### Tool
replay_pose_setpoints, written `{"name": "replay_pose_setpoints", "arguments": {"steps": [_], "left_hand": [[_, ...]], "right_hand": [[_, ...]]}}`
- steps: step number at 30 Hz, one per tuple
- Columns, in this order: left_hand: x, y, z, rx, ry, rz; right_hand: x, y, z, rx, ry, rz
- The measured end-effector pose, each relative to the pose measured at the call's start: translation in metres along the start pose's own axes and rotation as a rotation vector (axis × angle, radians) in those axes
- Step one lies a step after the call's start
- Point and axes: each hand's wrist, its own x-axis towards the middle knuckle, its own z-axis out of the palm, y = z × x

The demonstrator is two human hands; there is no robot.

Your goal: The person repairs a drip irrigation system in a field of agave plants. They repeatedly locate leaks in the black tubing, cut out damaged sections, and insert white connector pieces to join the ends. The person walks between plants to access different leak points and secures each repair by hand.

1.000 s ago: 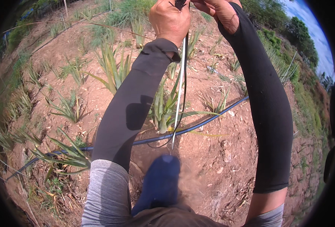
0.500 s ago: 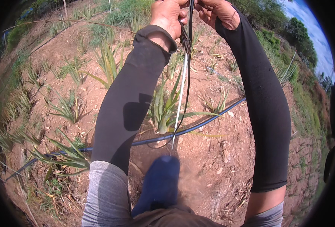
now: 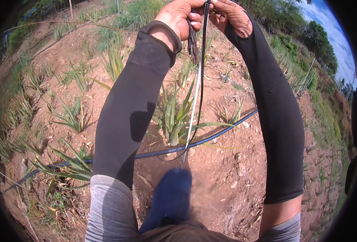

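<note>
My left hand (image 3: 177, 18) is closed at the top of the view, with a bundle of thin dark strips (image 3: 192, 47) hanging from its fingers. My right hand (image 3: 235, 18) pinches at the upper end of a thin black tube (image 3: 204, 38), where the left fingertips also meet it. Alongside the tube runs a slim white rod (image 3: 194, 99), slanting down to the soil by my foot. The black tube curves down behind it toward a dark hose with a blue stripe (image 3: 162, 152). The topmost fingertips are partly cut off by the frame edge.
A spiky aloe-like plant (image 3: 173, 121) grows just beyond the hose. Similar plants (image 3: 68, 117) stand in rows over reddish soil on the left. My foot in blue footwear (image 3: 170, 193) is below the rod. Grass and bushes (image 3: 317, 38) line the right.
Both hands have shifted slightly down, the left one also to the left. The bundle of strips now hangs a little apart from the black tube. The rod stays in place.
</note>
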Motion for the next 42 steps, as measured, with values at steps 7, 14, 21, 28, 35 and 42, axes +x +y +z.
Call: {"name": "replay_pose_setpoints", "arguments": {"steps": [7,14,21,28,35,42], "left_hand": [[-0.014,0.001,0.015,0.186,0.051,0.064],[-0.016,-0.007,0.02,0.427,0.073,0.375],[0.003,-0.018,0.02,0.793,0.347,0.754],[-0.002,-0.016,0.013,0.832,0.346,0.755],[0.002,-0.017,0.001,0.961,0.424,0.849],[0.024,-0.032,0.013,1.125,0.498,0.973]], "right_hand": [[-0.012,0.007,0.023,0.148,0.016,-0.076],[-0.012,0.024,0.024,-0.277,0.343,-0.31],[-0.014,0.025,0.017,-0.153,0.371,-0.303],[-0.011,-0.011,-0.001,-0.338,0.356,-0.163],[-0.024,-0.015,0.021,-0.609,0.335,-0.227],[-0.015,-0.04,-0.005,-0.679,0.308,-0.293]]}}
